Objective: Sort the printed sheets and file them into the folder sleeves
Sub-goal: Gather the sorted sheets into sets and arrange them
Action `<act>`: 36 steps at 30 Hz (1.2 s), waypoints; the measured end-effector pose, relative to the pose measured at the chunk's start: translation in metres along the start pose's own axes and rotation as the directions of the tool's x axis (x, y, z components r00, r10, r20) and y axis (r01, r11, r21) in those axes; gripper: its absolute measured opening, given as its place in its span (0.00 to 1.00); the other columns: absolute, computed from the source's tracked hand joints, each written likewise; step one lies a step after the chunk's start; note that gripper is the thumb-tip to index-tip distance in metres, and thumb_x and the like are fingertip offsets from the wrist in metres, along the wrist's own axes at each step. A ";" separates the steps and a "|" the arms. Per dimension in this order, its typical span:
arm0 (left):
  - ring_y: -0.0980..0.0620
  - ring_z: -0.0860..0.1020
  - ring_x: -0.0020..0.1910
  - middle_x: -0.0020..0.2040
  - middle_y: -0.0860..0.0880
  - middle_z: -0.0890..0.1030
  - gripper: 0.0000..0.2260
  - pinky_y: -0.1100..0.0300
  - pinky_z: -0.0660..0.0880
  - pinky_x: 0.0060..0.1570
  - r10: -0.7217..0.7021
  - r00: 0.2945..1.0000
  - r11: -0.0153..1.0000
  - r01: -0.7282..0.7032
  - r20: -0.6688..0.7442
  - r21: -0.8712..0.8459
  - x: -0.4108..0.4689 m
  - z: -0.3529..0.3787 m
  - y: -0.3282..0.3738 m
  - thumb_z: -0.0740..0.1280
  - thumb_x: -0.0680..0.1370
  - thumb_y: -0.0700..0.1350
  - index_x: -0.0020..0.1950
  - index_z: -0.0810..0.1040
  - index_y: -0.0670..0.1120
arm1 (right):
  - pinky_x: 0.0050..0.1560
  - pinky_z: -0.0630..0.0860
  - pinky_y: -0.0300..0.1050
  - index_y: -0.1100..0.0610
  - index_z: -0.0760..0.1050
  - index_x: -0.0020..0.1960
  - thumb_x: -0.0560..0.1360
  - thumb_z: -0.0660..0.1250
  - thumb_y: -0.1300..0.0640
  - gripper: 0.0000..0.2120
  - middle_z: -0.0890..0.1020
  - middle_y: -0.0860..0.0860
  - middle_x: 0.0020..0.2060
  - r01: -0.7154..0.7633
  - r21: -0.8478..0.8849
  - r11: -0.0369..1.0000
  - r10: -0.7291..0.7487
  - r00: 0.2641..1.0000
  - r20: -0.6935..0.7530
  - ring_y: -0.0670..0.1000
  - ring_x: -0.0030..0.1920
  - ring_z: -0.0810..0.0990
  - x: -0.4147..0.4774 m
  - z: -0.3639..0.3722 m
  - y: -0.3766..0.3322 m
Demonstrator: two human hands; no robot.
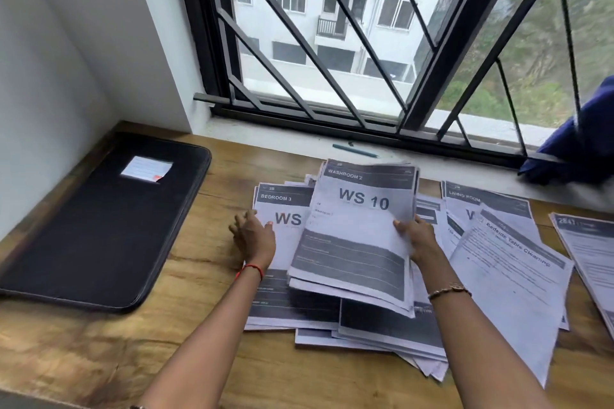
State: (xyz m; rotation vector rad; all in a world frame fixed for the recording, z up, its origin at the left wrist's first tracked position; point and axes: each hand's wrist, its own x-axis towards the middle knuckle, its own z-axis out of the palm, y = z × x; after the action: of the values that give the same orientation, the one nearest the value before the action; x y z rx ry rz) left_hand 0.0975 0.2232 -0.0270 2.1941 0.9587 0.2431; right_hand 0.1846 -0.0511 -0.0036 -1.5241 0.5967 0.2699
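Item: WS 10 bundle (pixel 358 242), clamped in the fingers of my right hand (pixel 417 239), held tilted, I judge, for sorting. My left hand (pixel 254 237), fingers apart, steadies the Bedroom 3 sheet (pixel 282 206). The closed folder (pixel 99 226) lies well left of them.

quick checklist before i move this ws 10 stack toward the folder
1. Right hand grips WS 10 stack at its edge: ok.
2. Left hand holds nothing, resting on Bedroom 3 sheet: ok.
3. Folder open: not ok, it lies closed.
4. Remaining piles sorted: not ok, they overlap loosely.
5. Sleeves free: cannot tell, hidden inside.
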 end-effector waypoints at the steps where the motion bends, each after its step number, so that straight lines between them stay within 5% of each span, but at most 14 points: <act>1: 0.38 0.65 0.62 0.63 0.37 0.70 0.17 0.48 0.65 0.58 -0.036 0.999 0.999 0.036 -0.001 0.030 0.000 -0.002 -0.003 0.69 0.75 0.42 0.61 0.72 0.37 | 0.53 0.75 0.54 0.69 0.69 0.64 0.74 0.64 0.71 0.19 0.77 0.59 0.56 -0.044 0.053 0.998 0.044 0.999 0.000 0.59 0.49 0.77 0.004 -0.009 0.003; 6: 0.37 0.67 0.62 0.61 0.36 0.73 0.17 0.48 0.65 0.58 -0.073 0.997 0.997 0.072 0.038 0.024 0.001 0.000 -0.013 0.71 0.73 0.41 0.58 0.72 0.36 | 0.39 0.80 0.51 0.67 0.74 0.57 0.73 0.63 0.66 0.13 0.84 0.57 0.35 -0.242 0.263 0.934 0.219 0.969 0.112 0.58 0.37 0.83 0.010 -0.041 0.027; 9: 0.37 0.73 0.57 0.55 0.34 0.78 0.15 0.49 0.69 0.53 -0.070 0.997 0.995 0.071 0.015 -0.068 0.000 0.001 -0.015 0.71 0.72 0.37 0.55 0.75 0.34 | 0.27 0.80 0.49 0.63 0.75 0.48 0.72 0.62 0.67 0.06 0.84 0.56 0.31 -0.213 0.345 0.914 0.168 0.973 0.156 0.55 0.30 0.83 -0.001 -0.046 0.029; 13: 0.36 0.78 0.46 0.48 0.33 0.81 0.08 0.49 0.75 0.43 -0.055 0.999 0.988 0.054 -0.003 -0.147 0.001 -0.001 -0.015 0.71 0.71 0.34 0.47 0.79 0.32 | 0.29 0.80 0.50 0.61 0.78 0.48 0.67 0.69 0.65 0.09 0.85 0.55 0.34 -0.175 0.523 0.834 0.111 0.982 0.151 0.54 0.33 0.84 0.001 -0.051 0.032; 15: 0.35 0.79 0.43 0.45 0.32 0.81 0.06 0.48 0.75 0.40 -0.059 0.998 0.988 0.055 -0.022 -0.146 0.002 -0.002 -0.016 0.70 0.72 0.35 0.43 0.79 0.31 | 0.34 0.81 0.54 0.61 0.83 0.41 0.49 0.82 0.59 0.21 0.85 0.55 0.35 -0.148 0.588 0.795 0.042 0.981 0.189 0.54 0.34 0.84 0.004 -0.054 0.033; 17: 0.33 0.78 0.42 0.41 0.30 0.80 0.09 0.47 0.74 0.38 -0.067 0.997 0.989 0.059 -0.049 -0.138 0.003 -0.002 -0.017 0.68 0.74 0.36 0.40 0.77 0.29 | 0.36 0.80 0.56 0.61 0.84 0.35 0.36 0.83 0.59 0.27 0.85 0.56 0.35 -0.160 0.598 0.786 0.027 0.974 0.226 0.55 0.35 0.84 0.005 -0.058 0.033; 20: 0.33 0.77 0.46 0.45 0.30 0.79 0.10 0.48 0.71 0.42 -0.014 0.992 0.988 -0.005 -0.123 -0.154 0.000 -0.004 -0.015 0.65 0.76 0.36 0.41 0.77 0.27 | 0.30 0.81 0.50 0.60 0.83 0.39 0.65 0.71 0.64 0.04 0.85 0.55 0.35 -0.152 0.601 0.784 0.077 0.986 0.150 0.54 0.34 0.84 -0.005 -0.054 0.028; 22: 0.34 0.73 0.52 0.54 0.34 0.78 0.06 0.50 0.68 0.47 0.055 0.972 0.988 -0.086 -0.228 -0.128 -0.004 -0.006 -0.012 0.66 0.75 0.34 0.44 0.80 0.31 | 0.32 0.82 0.50 0.59 0.83 0.40 0.75 0.60 0.65 0.13 0.85 0.54 0.33 -0.172 0.597 0.784 0.113 0.984 0.135 0.53 0.33 0.84 0.002 -0.054 0.032; 25: 0.36 0.72 0.51 0.54 0.38 0.78 0.05 0.51 0.69 0.42 0.139 0.933 0.979 -0.179 -0.330 -0.094 -0.007 -0.013 -0.007 0.66 0.76 0.36 0.46 0.81 0.35 | 0.37 0.81 0.50 0.58 0.84 0.31 0.74 0.61 0.66 0.18 0.85 0.53 0.33 -0.162 0.584 0.796 0.083 0.984 0.159 0.52 0.33 0.84 -0.003 -0.052 0.032; 27: 0.37 0.76 0.45 0.48 0.36 0.80 0.09 0.55 0.67 0.38 0.121 0.947 0.968 -0.179 -0.298 -0.176 -0.006 -0.019 0.000 0.62 0.79 0.39 0.44 0.78 0.34 | 0.39 0.82 0.48 0.60 0.84 0.39 0.66 0.67 0.66 0.07 0.85 0.53 0.35 -0.162 0.565 0.809 0.081 0.983 0.167 0.53 0.35 0.84 -0.008 -0.048 0.027; 29: 0.40 0.76 0.40 0.42 0.37 0.80 0.11 0.58 0.64 0.37 0.089 0.965 0.949 -0.157 -0.248 -0.273 -0.004 -0.023 0.008 0.61 0.80 0.40 0.42 0.76 0.34 | 0.43 0.82 0.48 0.62 0.79 0.47 0.71 0.64 0.66 0.08 0.85 0.54 0.36 -0.179 0.528 0.830 0.094 0.978 0.184 0.53 0.36 0.84 -0.005 -0.045 0.028; 34: 0.50 0.75 0.39 0.40 0.45 0.79 0.07 0.57 0.72 0.39 0.006 0.995 0.786 0.055 0.096 -0.616 0.004 -0.020 0.016 0.62 0.79 0.38 0.45 0.78 0.40 | 0.45 0.80 0.46 0.62 0.78 0.49 0.74 0.61 0.69 0.09 0.85 0.52 0.37 -0.034 0.359 0.933 -0.038 0.981 0.192 0.51 0.36 0.84 -0.002 -0.024 0.019; 36: 0.51 0.76 0.32 0.37 0.46 0.78 0.06 0.60 0.74 0.32 -0.032 0.973 0.733 0.179 0.229 -0.657 0.003 -0.017 0.015 0.61 0.80 0.39 0.49 0.78 0.41 | 0.44 0.79 0.45 0.62 0.77 0.48 0.72 0.64 0.71 0.08 0.84 0.53 0.36 0.035 0.202 0.979 -0.073 0.980 0.185 0.50 0.33 0.83 -0.006 -0.013 0.014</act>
State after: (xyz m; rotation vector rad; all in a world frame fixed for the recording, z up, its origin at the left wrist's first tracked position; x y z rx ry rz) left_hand 0.1009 0.2279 -0.0048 1.4485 0.7220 0.2570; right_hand 0.1691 -0.0619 -0.0118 -1.3032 0.4157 0.3023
